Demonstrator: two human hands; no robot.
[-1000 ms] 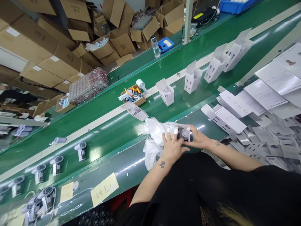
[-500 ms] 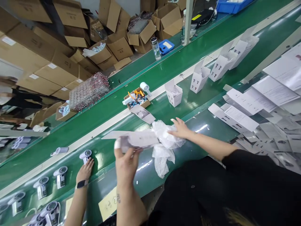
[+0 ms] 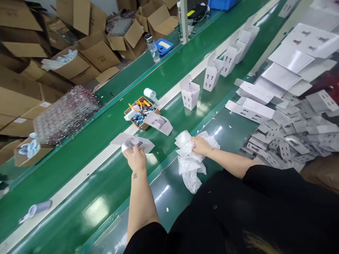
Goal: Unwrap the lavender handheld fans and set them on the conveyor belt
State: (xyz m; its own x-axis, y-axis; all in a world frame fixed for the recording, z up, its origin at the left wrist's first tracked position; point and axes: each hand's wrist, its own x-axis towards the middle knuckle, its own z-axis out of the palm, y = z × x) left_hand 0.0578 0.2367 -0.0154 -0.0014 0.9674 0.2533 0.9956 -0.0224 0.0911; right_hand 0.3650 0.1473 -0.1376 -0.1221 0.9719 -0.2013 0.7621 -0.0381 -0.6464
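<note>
My left hand is closed on the near side of an open white carton, which lies tilted on the green belt with its flap pointing left. Something greyish shows inside that carton, too blurred to name. To the right, my right hand pinches a bubble-wrap bag on top of a crumpled heap of clear bubble wrap at the belt's near edge. Just beyond my left hand, another open carton leans against a small cardboard box of blue packets and orange-handled pliers.
Several open white cartons stand upright along the belt toward the far right. Flat printed cartons are piled at right. A white handheld device stands by the small box; a lilac one lies at lower left. Cardboard boxes fill the background.
My left hand has set the carton down farther forward on the belt. My right hand has closed on the bubble wrap. The view has shifted right, and the other person's hand is out of sight.
</note>
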